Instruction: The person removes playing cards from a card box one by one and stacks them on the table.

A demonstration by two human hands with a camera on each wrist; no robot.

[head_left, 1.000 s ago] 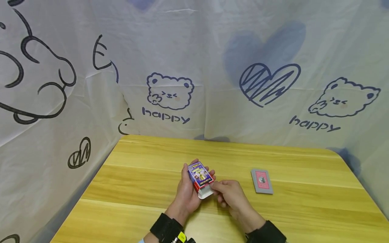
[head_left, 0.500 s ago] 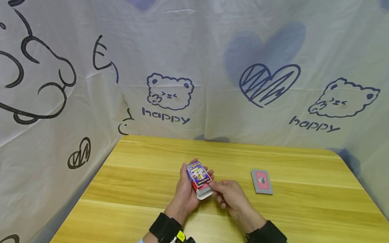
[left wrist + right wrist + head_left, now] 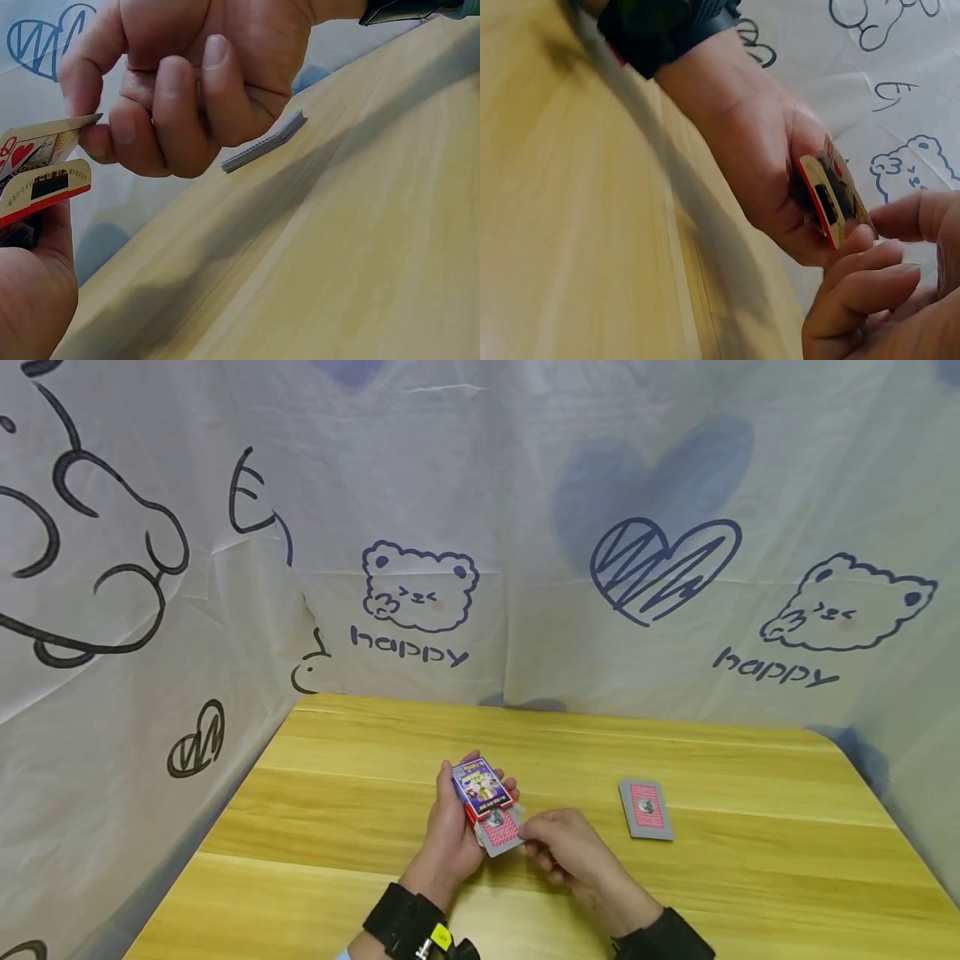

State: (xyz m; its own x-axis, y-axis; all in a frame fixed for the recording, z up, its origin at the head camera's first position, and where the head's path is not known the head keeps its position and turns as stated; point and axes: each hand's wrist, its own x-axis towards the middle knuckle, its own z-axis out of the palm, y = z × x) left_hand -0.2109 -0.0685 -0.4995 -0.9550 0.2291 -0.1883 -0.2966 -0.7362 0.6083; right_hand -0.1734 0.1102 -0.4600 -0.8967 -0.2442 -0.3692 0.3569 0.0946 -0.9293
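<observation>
Soft, even light is filling the head view, falling from above and leaving only faint shadows under the hands on the tabletop [image 3: 360, 810]. The wide lens is bending the backdrop cloth [image 3: 525, 527] outward towards the edges. A mild sheen is showing on the wood, without harsh glare. In the left wrist view the near palm is sitting out of focus, and in the right wrist view the wood grain is smearing with motion blur
</observation>
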